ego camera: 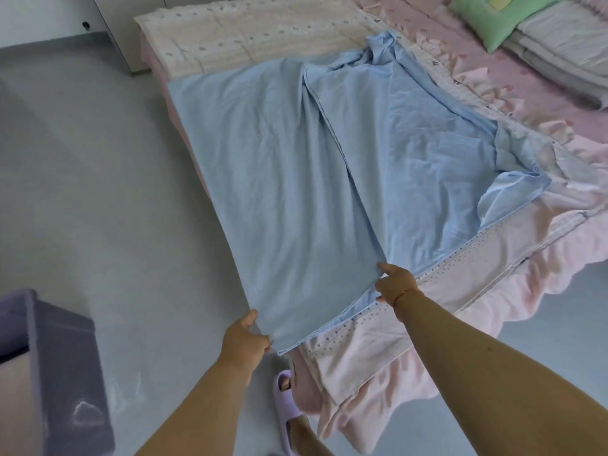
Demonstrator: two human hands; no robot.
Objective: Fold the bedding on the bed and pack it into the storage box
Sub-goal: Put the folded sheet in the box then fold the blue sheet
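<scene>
Lay spread over the near corner of the bed (184,123): a wide, light-blue cotton sheet (279,179), partly folded, with a seam running down its middle and a bunched knot of cloth at its far end. Rested on a cream quilted cover with small dots (230,37) and a pale pink ruffled bedspread (411,340) spilling over the bed's near edge toward the floor. Gripped at the sheet's near-left corner by the left hand (245,340), fingers curled round the hem just off the bed's edge. Pinched along the sheet's near edge, further right, by the right hand (394,284), thumb raised above the cloth and fingers tucked under it. Stood on the grey floor well apart to the left: a purple fabric storage box (49,373), open at the top. Lay at the far-right corner of the bed: a green pillow (493,18) beside a stack of folded grey-white bedding (559,51). Showed near the bed's near edge, on the floor: a lilac slipper (288,413).
</scene>
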